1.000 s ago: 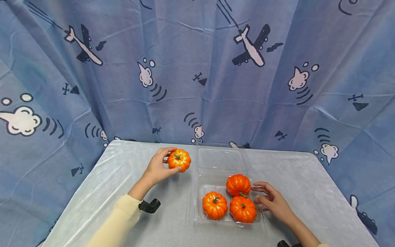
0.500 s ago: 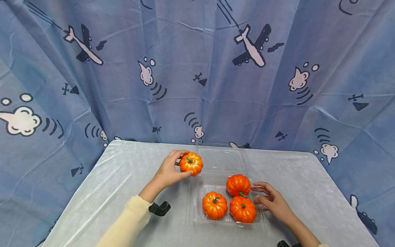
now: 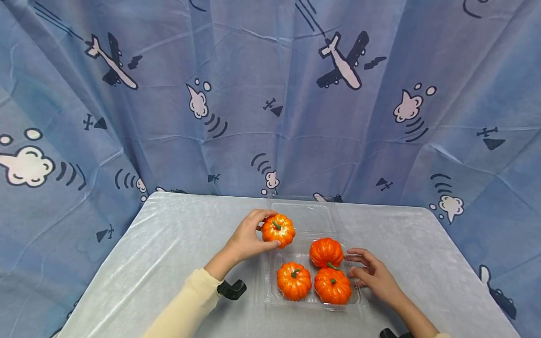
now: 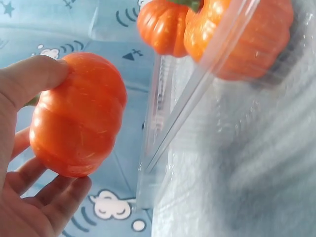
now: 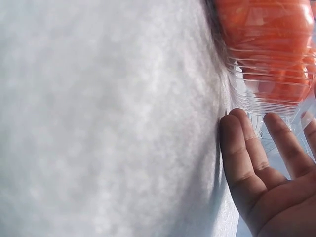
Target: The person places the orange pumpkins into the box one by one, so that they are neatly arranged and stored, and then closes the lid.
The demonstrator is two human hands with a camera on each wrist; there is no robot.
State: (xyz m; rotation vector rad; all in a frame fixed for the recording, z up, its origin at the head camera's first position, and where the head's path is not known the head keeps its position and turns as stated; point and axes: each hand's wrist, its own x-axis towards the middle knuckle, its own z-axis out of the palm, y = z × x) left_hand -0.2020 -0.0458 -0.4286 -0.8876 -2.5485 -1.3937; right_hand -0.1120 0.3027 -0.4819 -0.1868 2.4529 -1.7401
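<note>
Three pumpkins [image 3: 314, 271] already sit in the clear tray [image 3: 270, 286] on the table [image 3: 169, 244]; the left hand [image 3: 247, 239] grips a fourth pumpkin [image 3: 278, 230] above the tray's empty far-left pocket. The right hand [image 3: 374, 277], fingers straight, steadies the tray's right rim. Next calls for lowering and letting go, stem up.

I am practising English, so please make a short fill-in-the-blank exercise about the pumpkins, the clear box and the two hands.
1. The left hand grips one small ____ pumpkin.
2. The clear plastic box already holds ____ pumpkins.
3. The right hand rests with straight fingers against the ____ side of the box.
4. The box lid lies ____, behind the tray.

Missing words: orange; three; right; open
</note>
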